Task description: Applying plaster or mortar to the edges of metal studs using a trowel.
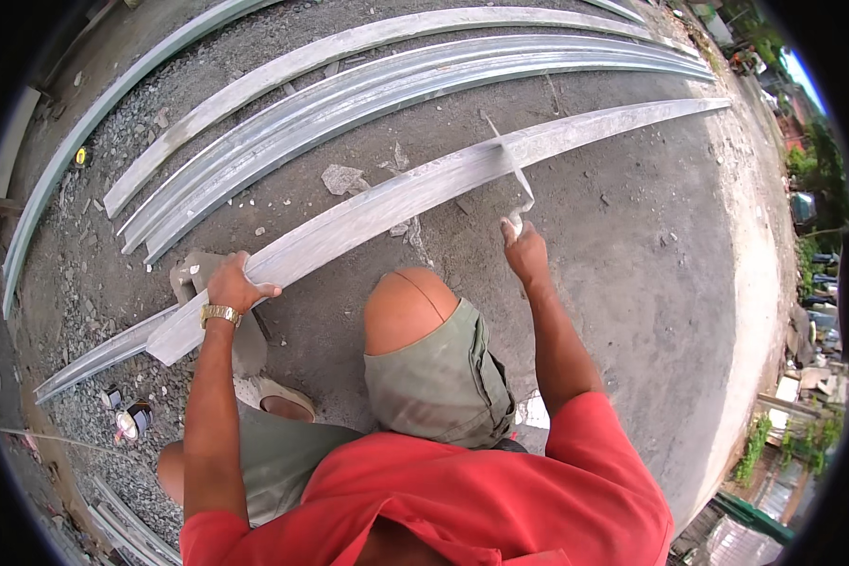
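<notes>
The rough gray ground (660, 274) was outdoors, with stones, dust and bits of broken stuff lying about. The long bar (396, 201) lay across it in front of you, on a slant, its left end nearest you. Under the bar, near that end, a gray block (183, 285) showed. Beyond the bar lay a bunch of shiny rails (321, 113). Off its left end, on your side, stood an open can (137, 417).

Your left hand (239, 283) was closed over the bar near its left end. The thumb stuck out along the top, and the other fingers bent toward the far edge, though their tips were hard to see. Your right hand (526, 253), on your side of the bar, was wrapped around the handle of a flat tool (512, 162). The tool's thin blade reached over the bar, but you could not tell if it touched.

The bar looked stiff, and likely too long to lift easily with one hand. Its chalky top might have been slippery with dust, and its edges maybe sharp. The best place to hold it seemed to be by both long edges, close to the block, where it was less likely to rock.
</notes>
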Tool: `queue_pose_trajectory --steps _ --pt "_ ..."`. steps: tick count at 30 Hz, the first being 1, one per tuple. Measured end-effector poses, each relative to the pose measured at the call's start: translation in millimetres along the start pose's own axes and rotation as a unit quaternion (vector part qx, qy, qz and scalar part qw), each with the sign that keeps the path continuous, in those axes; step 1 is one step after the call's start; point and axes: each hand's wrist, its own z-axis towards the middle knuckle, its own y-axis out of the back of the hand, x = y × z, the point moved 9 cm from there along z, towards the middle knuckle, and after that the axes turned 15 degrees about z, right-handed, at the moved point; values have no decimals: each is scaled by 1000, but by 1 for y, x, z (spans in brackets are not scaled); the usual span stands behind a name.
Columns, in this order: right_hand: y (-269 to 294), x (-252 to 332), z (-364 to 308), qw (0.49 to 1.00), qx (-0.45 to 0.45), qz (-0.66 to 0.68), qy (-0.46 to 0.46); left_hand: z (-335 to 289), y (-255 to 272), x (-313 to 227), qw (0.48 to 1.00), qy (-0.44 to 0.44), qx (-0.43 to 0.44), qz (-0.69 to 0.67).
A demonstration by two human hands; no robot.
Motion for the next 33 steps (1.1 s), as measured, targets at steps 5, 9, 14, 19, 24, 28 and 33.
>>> queue_pose_trajectory --steps 5,9,14,19,24,28,33 --pt "-44 45 -102 986 157 -53 26 -23 -4 -17 998 12 14 66" --pt "-49 45 -118 980 182 -33 68 -32 -19 -23 995 -1 -15 95" --pt "-18 24 -71 986 99 -122 48 -33 -14 -17 997 -10 -25 74" --pt "23 6 -17 998 37 -52 -24 -41 -21 -17 997 -30 -21 64" --pt "-29 51 -93 981 152 -94 70 -54 -16 46 995 -60 35 68" --pt "-15 38 -78 983 122 -127 60 -75 10 142 996 -11 82 26" --pt "57 -52 50 991 81 -42 -102 -123 13 293 997 70 -7 8"
